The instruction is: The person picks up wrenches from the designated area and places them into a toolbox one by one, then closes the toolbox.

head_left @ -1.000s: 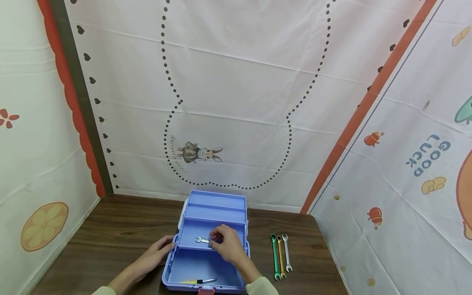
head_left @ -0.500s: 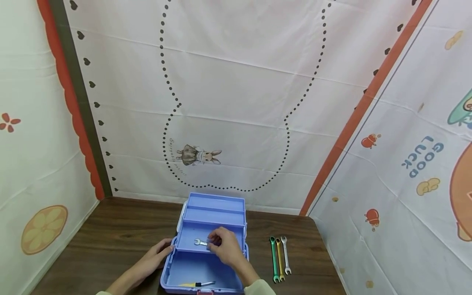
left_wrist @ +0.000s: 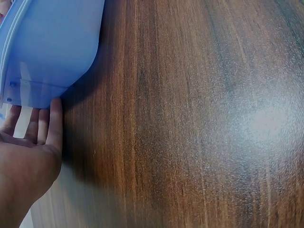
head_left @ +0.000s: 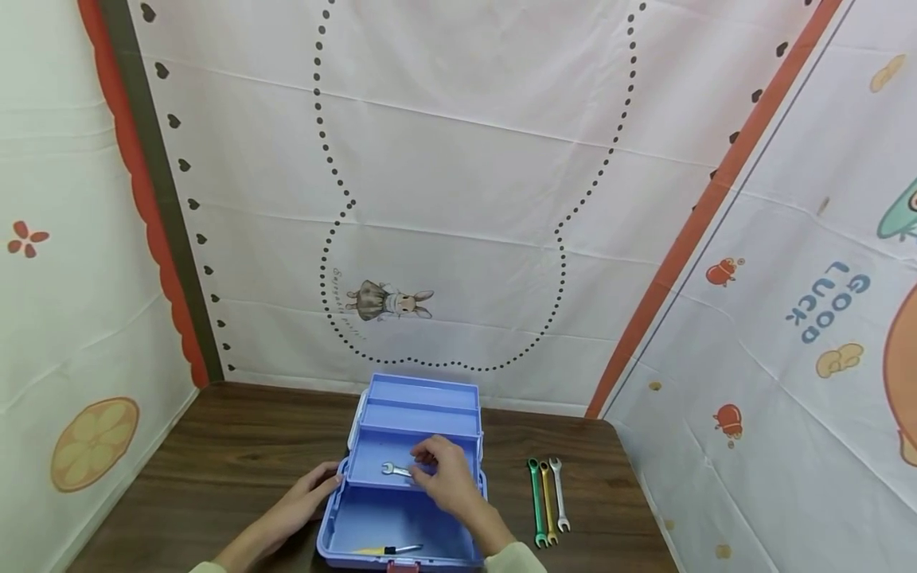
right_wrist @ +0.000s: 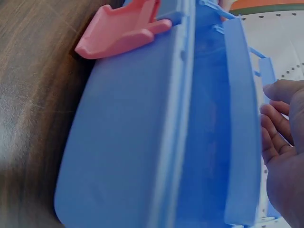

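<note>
Dark wood-grain counter (head_left: 265,438), bright glare (left_wrist: 266,121) in left wrist view. White printed cloth (head_left: 458,159) on three sides: back sheet (head_left: 458,263) with rabbit (head_left: 387,302) and dotted outline (head_left: 563,263), left sheet (head_left: 57,318) with citrus slice (head_left: 95,444), right sheet (head_left: 781,382) with "GOOD LUCK" lettering (head_left: 838,296).

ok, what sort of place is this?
Probably a makeshift indoor booth for tabletop work: printed cloth sheets screen the left, back and right of a dark wood-grain table, and an open blue toolbox sits there beside a row of three combination-style wrenches.
</note>
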A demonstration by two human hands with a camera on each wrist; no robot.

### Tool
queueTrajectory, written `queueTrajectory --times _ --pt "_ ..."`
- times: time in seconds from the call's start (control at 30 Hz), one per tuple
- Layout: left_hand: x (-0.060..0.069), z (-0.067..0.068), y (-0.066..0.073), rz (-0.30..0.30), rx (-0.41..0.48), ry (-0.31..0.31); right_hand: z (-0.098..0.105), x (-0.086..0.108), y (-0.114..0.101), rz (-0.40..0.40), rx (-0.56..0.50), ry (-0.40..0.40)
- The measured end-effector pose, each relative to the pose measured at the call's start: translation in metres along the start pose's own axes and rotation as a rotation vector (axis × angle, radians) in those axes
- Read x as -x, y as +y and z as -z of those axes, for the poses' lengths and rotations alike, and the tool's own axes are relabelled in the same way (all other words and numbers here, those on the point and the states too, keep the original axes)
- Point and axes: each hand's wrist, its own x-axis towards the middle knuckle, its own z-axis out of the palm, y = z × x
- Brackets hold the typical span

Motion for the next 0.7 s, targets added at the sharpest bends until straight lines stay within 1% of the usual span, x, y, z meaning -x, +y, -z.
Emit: queueTrajectory --times 0.17,0.37,0.47,0.6,0.7 --pt "0.0 -0.001 0.001 0.003 0.001 0.013 0.021 0.005 0.0 0.038 -0.031 0.006" --pt "-0.001 0.0 0.002 0.0 0.0 0.012 0.043 0.019 0.01 0.048 -0.015 0.072" --pt "0.0 0.0 0.002 -0.006 0.005 -0.002 0.054 0.025 0.014 0.016 -0.011 0.092" --pt "-0.001 0.001 0.001 -0.008 0.011 -0.018 0.069 0.032 0.016 -0.055 -0.006 0.113" --pt "-0.001 0.001 0.001 -0.006 0.017 -0.026 0.082 0.037 0.018 -0.093 -0.016 0.136"
